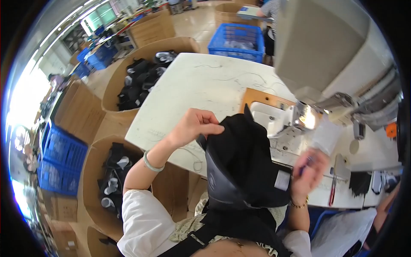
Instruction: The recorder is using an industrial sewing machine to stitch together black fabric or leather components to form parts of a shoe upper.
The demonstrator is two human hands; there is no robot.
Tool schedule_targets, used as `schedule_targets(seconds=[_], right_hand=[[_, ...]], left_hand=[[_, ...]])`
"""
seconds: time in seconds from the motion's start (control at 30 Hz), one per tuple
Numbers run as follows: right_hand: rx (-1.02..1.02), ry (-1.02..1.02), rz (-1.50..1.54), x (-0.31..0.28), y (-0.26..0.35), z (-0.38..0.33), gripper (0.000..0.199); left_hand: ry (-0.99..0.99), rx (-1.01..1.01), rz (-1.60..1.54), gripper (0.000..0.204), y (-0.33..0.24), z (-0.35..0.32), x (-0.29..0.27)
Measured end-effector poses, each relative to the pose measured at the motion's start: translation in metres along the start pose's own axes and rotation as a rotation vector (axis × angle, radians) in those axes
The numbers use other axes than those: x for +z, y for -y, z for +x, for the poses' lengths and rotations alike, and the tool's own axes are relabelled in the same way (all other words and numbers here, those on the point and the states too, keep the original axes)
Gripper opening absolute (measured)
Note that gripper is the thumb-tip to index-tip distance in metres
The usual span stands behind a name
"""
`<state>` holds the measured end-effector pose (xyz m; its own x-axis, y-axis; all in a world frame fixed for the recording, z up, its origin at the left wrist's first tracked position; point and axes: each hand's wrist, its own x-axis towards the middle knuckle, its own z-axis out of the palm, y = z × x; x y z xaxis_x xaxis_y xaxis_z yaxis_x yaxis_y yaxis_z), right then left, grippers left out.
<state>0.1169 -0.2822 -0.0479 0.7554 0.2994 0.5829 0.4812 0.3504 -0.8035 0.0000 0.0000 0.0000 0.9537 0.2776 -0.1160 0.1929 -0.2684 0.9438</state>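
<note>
A black sewn fabric piece [246, 150] with a smooth, leather-like panel and a small white label is held up before me, over the near edge of the white table. My left hand [195, 127] pinches its upper left edge between thumb and fingers. My right hand [309, 169], smeared by motion, is beside the label at the piece's right side. A small purple-blue object [306, 165] shows between its fingers, too blurred to name. Just beyond the piece stands a sewing machine [325, 47], its metal needle area close to the fabric.
Cardboard bins [109, 92] with black items stand left of the white table [171, 94]. A blue crate [235, 40] sits beyond it, and more blue crates [62, 160] are far left. Red-handled scissors [332, 190] lie at the right. Another person [270, 10] is at the back.
</note>
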Motion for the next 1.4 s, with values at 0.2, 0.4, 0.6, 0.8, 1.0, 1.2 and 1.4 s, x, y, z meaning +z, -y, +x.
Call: schedule_targets(seconds=[0.2,0.4,0.6,0.8,1.0,1.2,1.4], right_hand=[[-0.294,-0.198,-0.165,-0.038,0.000,-0.015,0.041],[0.090,-0.142,-0.322,-0.071,-0.012,-0.031,0.031],[0.112,-0.031,-0.508,-0.069,-0.032,-0.031,0.034],[0.367,-0.005,-0.787,-0.095,-0.051,-0.026,0.034],[0.155,0.102,-1.118,-0.103,-0.050,-0.026,0.032],[0.082,0.198,-1.349,-0.099,-0.049,-0.030,0.032],[-0.043,0.177,-1.520,-0.093,-0.050,-0.032,0.033]], left_hand=[[-0.150,0.018,-0.728,0.012,0.075,0.009,-0.054],[-0.775,0.393,-1.070,0.022,0.116,0.008,-0.139],[-0.855,0.484,-1.143,0.038,0.152,0.016,-0.156],[-1.333,0.403,-0.533,0.031,0.196,-0.066,-0.143],[-1.679,-0.644,0.401,0.029,0.358,-0.243,-0.123],[-1.186,-1.365,0.116,0.027,0.454,-0.336,-0.036],[-1.173,-0.913,0.295,0.060,0.473,-0.322,-0.025]])
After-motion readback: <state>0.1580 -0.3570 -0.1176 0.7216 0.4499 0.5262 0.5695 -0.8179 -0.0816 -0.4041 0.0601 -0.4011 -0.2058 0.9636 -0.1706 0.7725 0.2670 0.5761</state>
